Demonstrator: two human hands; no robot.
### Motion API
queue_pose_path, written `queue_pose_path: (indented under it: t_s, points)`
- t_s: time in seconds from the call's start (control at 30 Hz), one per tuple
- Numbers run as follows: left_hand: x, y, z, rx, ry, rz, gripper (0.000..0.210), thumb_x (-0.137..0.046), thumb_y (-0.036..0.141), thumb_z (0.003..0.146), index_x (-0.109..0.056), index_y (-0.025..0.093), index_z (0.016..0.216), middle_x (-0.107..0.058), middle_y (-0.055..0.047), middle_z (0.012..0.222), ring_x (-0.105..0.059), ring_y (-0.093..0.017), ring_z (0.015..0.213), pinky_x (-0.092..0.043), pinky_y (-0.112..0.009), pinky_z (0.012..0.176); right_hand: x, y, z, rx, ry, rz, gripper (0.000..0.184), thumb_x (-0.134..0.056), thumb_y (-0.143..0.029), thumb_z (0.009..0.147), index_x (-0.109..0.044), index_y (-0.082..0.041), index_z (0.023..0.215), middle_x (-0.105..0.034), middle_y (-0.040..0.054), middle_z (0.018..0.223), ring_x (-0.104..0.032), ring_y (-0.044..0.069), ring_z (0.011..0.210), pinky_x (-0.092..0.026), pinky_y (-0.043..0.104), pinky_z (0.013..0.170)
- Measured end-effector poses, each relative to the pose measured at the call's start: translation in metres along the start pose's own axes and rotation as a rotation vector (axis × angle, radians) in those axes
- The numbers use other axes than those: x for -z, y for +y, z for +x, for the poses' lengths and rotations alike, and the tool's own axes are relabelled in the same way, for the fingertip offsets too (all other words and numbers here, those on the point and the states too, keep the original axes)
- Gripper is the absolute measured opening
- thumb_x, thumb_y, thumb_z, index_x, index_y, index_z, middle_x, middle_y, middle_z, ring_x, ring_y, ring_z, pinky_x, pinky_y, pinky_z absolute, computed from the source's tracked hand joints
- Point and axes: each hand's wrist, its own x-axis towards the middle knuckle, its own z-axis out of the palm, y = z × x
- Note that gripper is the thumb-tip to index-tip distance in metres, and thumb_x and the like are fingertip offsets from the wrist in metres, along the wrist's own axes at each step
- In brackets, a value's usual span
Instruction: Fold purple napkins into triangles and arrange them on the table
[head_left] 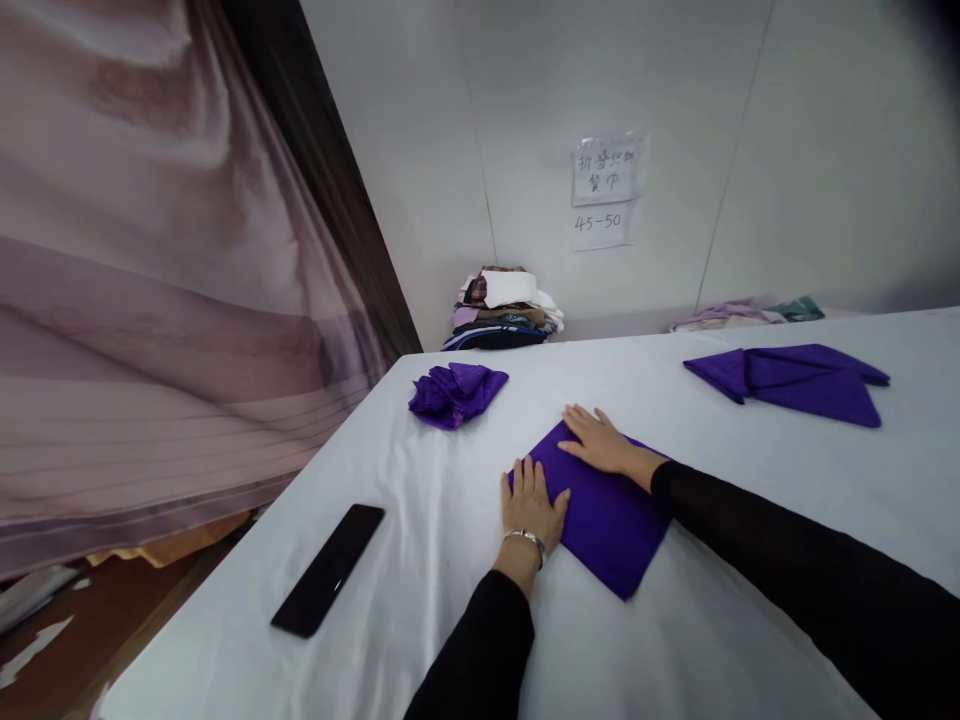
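A flat, black, rectangular phone (328, 570) lies near the left edge of the white-clothed table (225, 655), a multicoloured stack of folded fabric (506, 312) beyond its far edge.

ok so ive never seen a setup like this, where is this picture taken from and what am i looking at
There's no machine here: a camera worn on a person's head looks forward and down as they work bare-handed. The left hand, with a bracelet at the wrist, and the right hand both rest spread on a flat purple cloth, neither gripping it. On the white-covered table around it lie a bunched purple cloth, a folded purple cloth and, at picture left, a dark phone-like slab.
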Motion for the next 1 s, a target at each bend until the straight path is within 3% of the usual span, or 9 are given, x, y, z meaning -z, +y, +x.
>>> queue_pose_path:
  t_s: [0.1,0.2,0.53,0.67,0.73,0.9,1.0]
  points:
    - [0.001,0.000,0.001,0.003,-0.015,0.005,0.069,-0.023,0.054,0.085,-0.030,0.009,0.136,-0.025,-0.011,0.145,-0.013,-0.027,0.135,-0.010,-0.048,0.109,-0.007,-0.026,-0.006,0.229,-0.096,0.073,0.074,-0.017,-0.065,0.084,-0.023,-0.017,0.141,-0.021,0.0082,0.147,-0.011,0.021,0.135,-0.004,0.043,0.108]
    - [0.001,0.001,0.001,0.007,-0.020,0.010,0.068,-0.023,0.054,0.085,-0.030,0.011,0.136,-0.026,-0.010,0.145,-0.014,-0.026,0.135,-0.011,-0.048,0.109,-0.011,-0.033,-0.002,0.273,-0.151,0.114,0.073,-0.017,-0.065,0.084,-0.023,-0.020,0.141,-0.021,0.0072,0.147,-0.013,0.022,0.135,-0.005,0.044,0.108]
    - [0.000,0.000,-0.001,-0.001,0.007,-0.002,0.069,-0.018,0.056,0.085,-0.031,0.011,0.136,-0.027,-0.010,0.145,-0.015,-0.026,0.135,-0.011,-0.047,0.109,-0.003,0.040,0.013,-0.083,-0.072,-0.030,0.069,-0.019,-0.061,0.085,-0.025,-0.020,0.140,-0.019,0.0060,0.147,-0.012,0.024,0.135,-0.009,0.048,0.107]
    - [0.003,0.001,-0.001,-0.001,-0.013,-0.026,0.069,-0.020,0.056,0.085,-0.031,0.011,0.136,-0.027,-0.011,0.144,-0.014,-0.027,0.135,-0.010,-0.048,0.109,0.004,0.042,-0.004,-0.185,-0.108,-0.045,0.070,-0.018,-0.060,0.085,-0.023,-0.017,0.141,-0.017,0.0090,0.147,-0.012,0.026,0.134,-0.012,0.051,0.106]
    - [0.003,0.001,-0.001,-0.005,-0.012,-0.034,0.068,-0.020,0.055,0.085,-0.032,0.011,0.136,-0.027,-0.011,0.144,-0.014,-0.027,0.134,-0.010,-0.048,0.109,0.003,0.029,-0.017,-0.131,-0.084,-0.045,0.073,-0.020,-0.062,0.084,-0.022,-0.017,0.141,-0.016,0.0104,0.147,-0.011,0.026,0.135,-0.010,0.051,0.106]
    - [0.000,-0.001,0.001,-0.024,0.008,-0.042,0.068,-0.022,0.055,0.085,-0.032,0.011,0.135,-0.027,-0.012,0.144,-0.014,-0.027,0.134,-0.010,-0.048,0.108,-0.011,-0.008,-0.058,0.217,-0.063,0.018,0.067,-0.020,-0.063,0.086,-0.020,-0.026,0.141,-0.019,0.0038,0.147,-0.012,0.023,0.135,-0.008,0.047,0.108]
    - [-0.001,-0.002,0.001,-0.023,-0.004,-0.043,0.069,-0.021,0.056,0.085,-0.032,0.011,0.136,-0.027,-0.012,0.145,-0.014,-0.027,0.135,-0.010,-0.047,0.109,-0.013,-0.001,-0.077,0.172,-0.054,0.009,0.066,-0.020,-0.062,0.086,-0.019,-0.026,0.141,-0.020,0.0045,0.147,-0.014,0.023,0.134,-0.009,0.048,0.107]
